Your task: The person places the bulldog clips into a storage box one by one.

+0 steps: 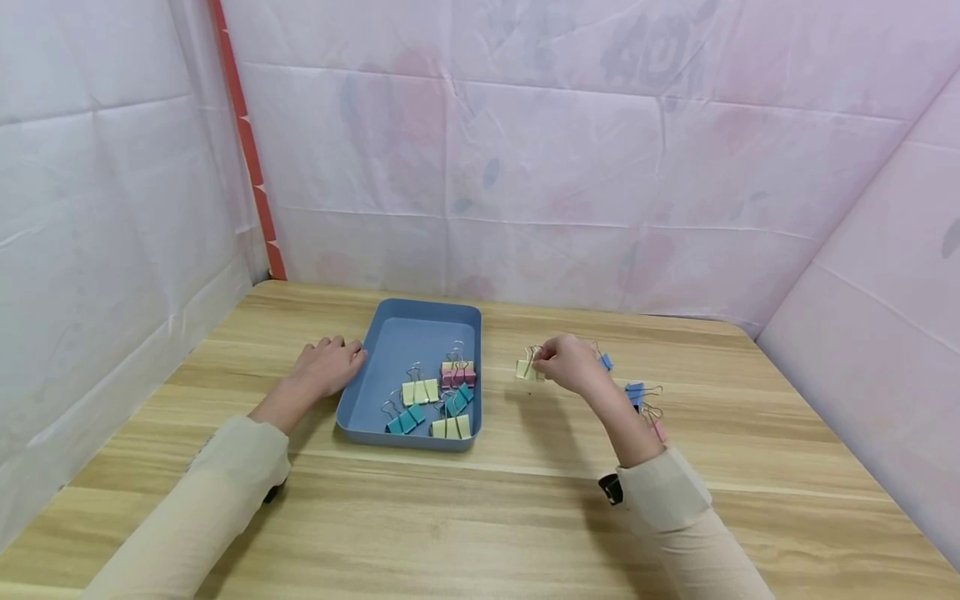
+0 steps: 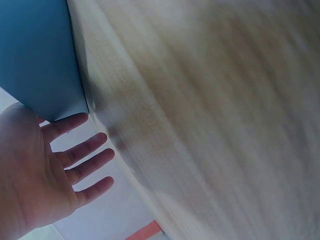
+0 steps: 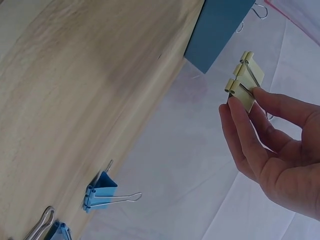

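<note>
My right hand (image 1: 572,363) pinches a pale yellow binder clip (image 1: 524,369) between thumb and fingers. The right wrist view shows this yellow binder clip (image 3: 245,80) up off the wood, its wire handles partly hidden by the fingers. My left hand (image 1: 327,367) is at the left wall of a blue tray (image 1: 405,333); in the left wrist view its fingers are spread and nearly straight beside the tray wall (image 2: 45,60). Inside the tray lie several binder clips: yellow (image 1: 420,392), teal (image 1: 406,419) and pink (image 1: 457,378) ones, grouped toward its near right part.
On the wooden table (image 1: 450,533), right of the right hand, lie a blue binder clip (image 1: 606,362), another blue clip (image 1: 635,392) and a pink clip (image 1: 658,430). White printed sheeting (image 1: 540,167) hangs behind the table and at both sides.
</note>
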Tool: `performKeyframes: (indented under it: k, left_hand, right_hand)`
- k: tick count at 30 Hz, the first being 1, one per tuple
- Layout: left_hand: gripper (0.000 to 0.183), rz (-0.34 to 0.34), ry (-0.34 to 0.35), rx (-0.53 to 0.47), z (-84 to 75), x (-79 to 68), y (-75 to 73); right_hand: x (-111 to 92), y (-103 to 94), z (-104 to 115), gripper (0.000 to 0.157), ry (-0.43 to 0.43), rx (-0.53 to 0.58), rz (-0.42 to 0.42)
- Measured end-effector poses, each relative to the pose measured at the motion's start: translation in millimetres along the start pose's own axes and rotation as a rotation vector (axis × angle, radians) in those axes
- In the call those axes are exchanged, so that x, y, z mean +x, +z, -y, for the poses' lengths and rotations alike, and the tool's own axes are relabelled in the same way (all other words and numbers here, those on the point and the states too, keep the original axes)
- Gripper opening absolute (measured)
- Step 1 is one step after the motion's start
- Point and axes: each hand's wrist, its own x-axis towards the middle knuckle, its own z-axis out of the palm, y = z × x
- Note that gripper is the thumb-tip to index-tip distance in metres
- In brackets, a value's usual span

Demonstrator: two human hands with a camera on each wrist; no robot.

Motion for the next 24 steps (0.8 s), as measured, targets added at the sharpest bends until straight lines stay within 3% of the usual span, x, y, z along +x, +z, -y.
performKeyframes:
  k: [24]
  left_hand:
    - [0.053,0.005,-0.002,0.013,-1.3,-1.2,-1.3]
  right_hand:
    - [11,8.8,13,0.012,-0.024,0.012,-0.047]
